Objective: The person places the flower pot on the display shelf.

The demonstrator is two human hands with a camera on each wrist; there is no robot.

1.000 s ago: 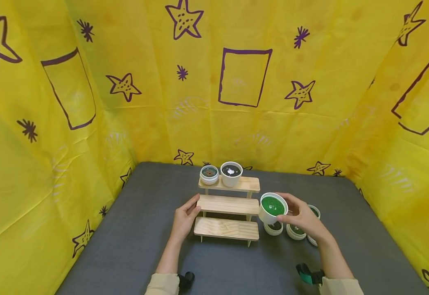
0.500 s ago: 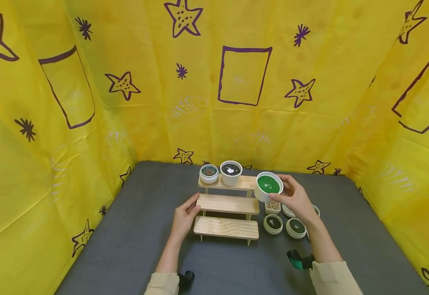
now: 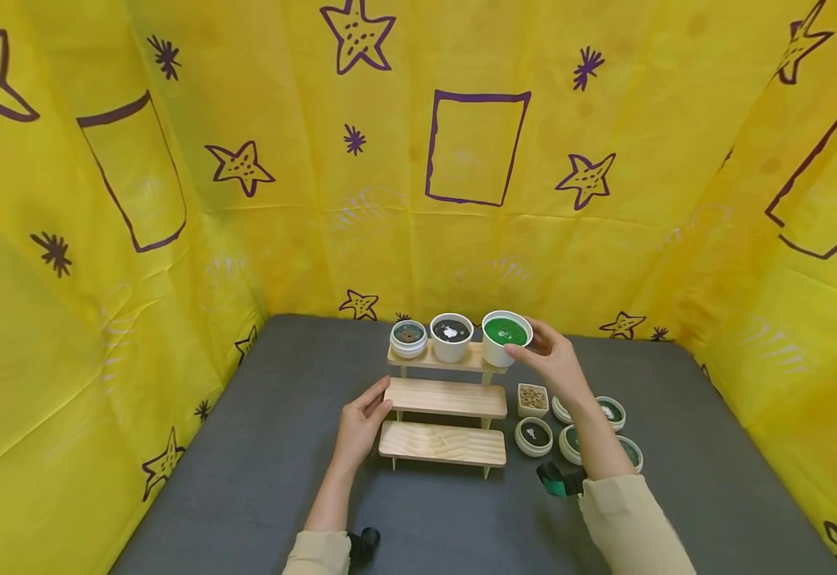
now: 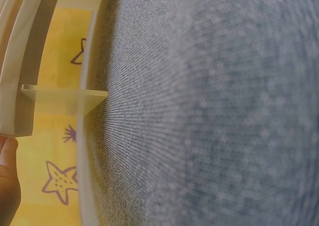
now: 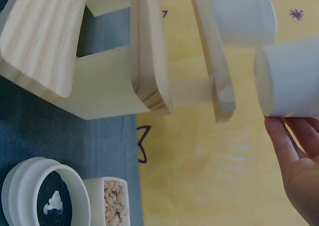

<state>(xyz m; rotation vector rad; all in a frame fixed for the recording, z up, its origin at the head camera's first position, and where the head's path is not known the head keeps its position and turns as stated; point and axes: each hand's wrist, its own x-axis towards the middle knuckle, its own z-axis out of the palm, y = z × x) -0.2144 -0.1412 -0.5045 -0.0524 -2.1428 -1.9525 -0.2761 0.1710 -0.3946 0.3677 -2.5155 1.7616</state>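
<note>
Lower white, green-filled cup point(image 3: 501, 335) level, grasped in right hand point(image 3: 557, 367); steady tiered wooden stand point(image 3: 446, 398) with left hand point(image 3: 357, 427), unclear grip.

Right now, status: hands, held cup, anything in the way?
Left hand touching middle shelf. Right hand gripping green-filled cup just above top shelf. Dark-filled cup alongside, nearest possible obstacle.
</note>
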